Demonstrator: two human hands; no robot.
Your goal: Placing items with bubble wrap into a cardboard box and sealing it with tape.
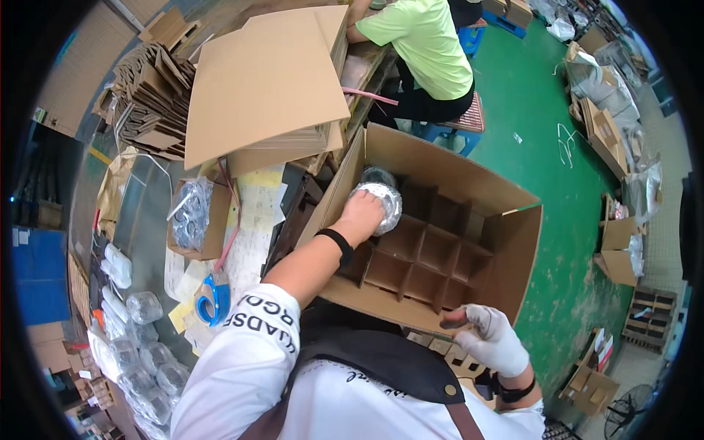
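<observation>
A large open cardboard box (pixel 517 253) stands in front of me, split by cardboard dividers (pixel 433 246) into several square cells. My left hand (pixel 361 218) reaches in over its left side, fingers closed over a round, shiny silver-topped container (pixel 389 205). Just beyond that sits another round clear container (pixel 378 176) in the far-left corner of the box. My right hand (pixel 495 343), in a white glove with uncovered fingertips, hovers by the box's near right edge. Its thumb and fingers are bent but apart, with nothing seen between them.
Flat cardboard sheets (pixel 268 88) are stacked on the table beyond the box. To the left lie a small box of clear plastic pieces (pixel 216 213), a blue tape dispenser (pixel 213 299) and several clear jars (pixel 139 359). A person in a yellow-green shirt (pixel 433 48) sits ahead.
</observation>
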